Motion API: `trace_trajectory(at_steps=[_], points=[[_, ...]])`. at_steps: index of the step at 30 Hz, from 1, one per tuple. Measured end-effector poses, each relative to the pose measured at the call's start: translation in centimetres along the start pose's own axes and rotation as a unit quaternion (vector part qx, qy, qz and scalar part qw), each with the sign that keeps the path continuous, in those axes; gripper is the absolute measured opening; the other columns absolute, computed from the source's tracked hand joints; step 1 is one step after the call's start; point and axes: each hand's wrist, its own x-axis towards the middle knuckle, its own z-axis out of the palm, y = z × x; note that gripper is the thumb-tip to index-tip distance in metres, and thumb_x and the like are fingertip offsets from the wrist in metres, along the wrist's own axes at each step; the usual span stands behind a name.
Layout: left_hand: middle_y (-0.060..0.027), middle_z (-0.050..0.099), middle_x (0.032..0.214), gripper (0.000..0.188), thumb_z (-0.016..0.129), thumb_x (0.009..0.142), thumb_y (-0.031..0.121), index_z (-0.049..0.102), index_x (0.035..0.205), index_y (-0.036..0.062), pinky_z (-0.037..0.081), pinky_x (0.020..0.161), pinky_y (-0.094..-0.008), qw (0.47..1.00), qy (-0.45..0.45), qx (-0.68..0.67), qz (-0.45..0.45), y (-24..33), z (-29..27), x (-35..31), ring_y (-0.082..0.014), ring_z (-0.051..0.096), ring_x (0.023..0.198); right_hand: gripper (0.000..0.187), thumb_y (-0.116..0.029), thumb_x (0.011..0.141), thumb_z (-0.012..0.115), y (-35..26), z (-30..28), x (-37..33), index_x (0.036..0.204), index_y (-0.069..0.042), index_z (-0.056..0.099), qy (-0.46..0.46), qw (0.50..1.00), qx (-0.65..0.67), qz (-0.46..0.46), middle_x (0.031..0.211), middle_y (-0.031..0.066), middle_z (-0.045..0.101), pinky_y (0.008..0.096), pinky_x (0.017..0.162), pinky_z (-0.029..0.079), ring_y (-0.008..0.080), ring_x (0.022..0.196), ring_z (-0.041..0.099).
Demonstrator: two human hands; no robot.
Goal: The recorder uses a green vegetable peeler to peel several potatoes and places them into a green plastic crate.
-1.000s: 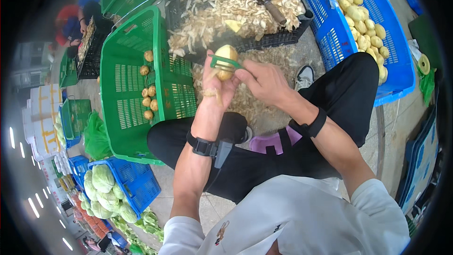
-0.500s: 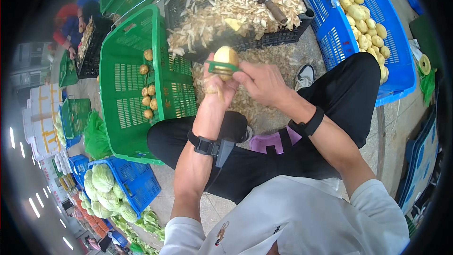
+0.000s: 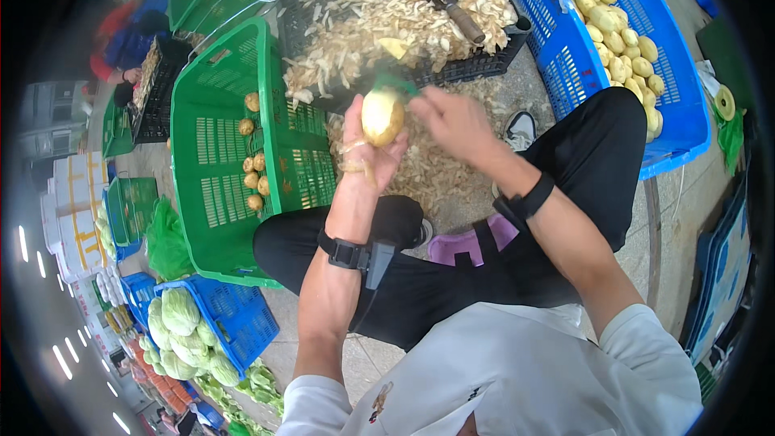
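Observation:
A mostly peeled, pale yellow potato (image 3: 383,118) rests in my left hand (image 3: 373,157), its fingers curled round it from below and behind. Strips of peel (image 3: 359,163) cling to that palm and wrist. Just beyond the potato's far end, my right hand (image 3: 454,123) grips a green peeler (image 3: 395,85), whose head is smeared by motion. Beyond both hands stands a black crate (image 3: 517,36) heaped with potato peelings (image 3: 355,40). A knife with a brown handle (image 3: 466,24) lies on that heap.
At left, a green crate (image 3: 190,97) holds several unpeeled potatoes (image 3: 260,163). Peeled potatoes (image 3: 617,40) fill part of a blue crate (image 3: 565,48) at right. Cabbages (image 3: 179,312) sit in another blue crate (image 3: 242,315). Another person (image 3: 121,48) works at far left. Peelings cover the floor (image 3: 436,182) ahead.
The peeler has moved from around the middle of the potato to its far end. My right hand has shifted slightly away, and more of the potato's peeled face shows.

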Motion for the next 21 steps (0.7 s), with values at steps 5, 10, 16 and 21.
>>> trace_trajectory(at_steps=[5,10,16,21], points=[[-0.0126,0.065,0.092,0.055,0.045,0.096,0.055,0.06,0.112,0.0056,0.045,0.053,-0.0268,0.994,0.088,0.029,0.051,-1.0,2.5,-0.1,-0.0208,0.057,0.066,0.042,-0.046,0.096,0.05,1.4,-2.0,0.0,0.086,-0.006,0.062,-0.014,0.992,0.059,0.112,0.073,0.0217,0.062,0.049,0.064,0.046,0.041,0.074,0.063],[-0.0061,0.067,0.093,0.045,0.044,0.097,0.049,0.061,0.112,0.0099,0.051,0.066,-0.0318,0.989,0.094,0.056,0.097,-1.3,2.3,-0.2,-0.022,0.063,0.077,0.04,-0.042,0.096,0.05,-2.4,-1.3,-0.6,0.084,-0.006,0.062,0.005,1.0,-0.008,-0.029,0.07,0.0218,0.061,0.0515,0.061,0.045,0.0422,0.07,0.062],[-0.008,0.068,0.089,0.047,0.04,0.098,0.049,0.061,0.108,0.0081,0.045,0.053,-0.0271,0.985,0.09,0.102,0.102,-1.2,2.8,-0.6,-0.0177,0.06,0.067,0.042,-0.044,0.095,0.051,1.6,-2.1,0.4,0.083,-0.006,0.062,-0.026,0.993,0.041,0.106,0.072,0.0196,0.063,0.0475,0.064,0.048,0.0411,0.071,0.062],[-0.0048,0.063,0.079,0.042,0.039,0.099,0.046,0.06,0.101,0.0094,0.039,0.046,-0.0261,0.966,0.077,0.177,0.17,-1.6,2.4,-0.1,-0.0163,0.056,0.06,0.045,-0.045,0.095,0.052,-3.0,-2.0,-0.7,0.077,-0.003,0.055,-0.015,1.0,0.004,-0.022,0.071,0.0217,0.061,0.0484,0.063,0.045,0.0452,0.07,0.058]])
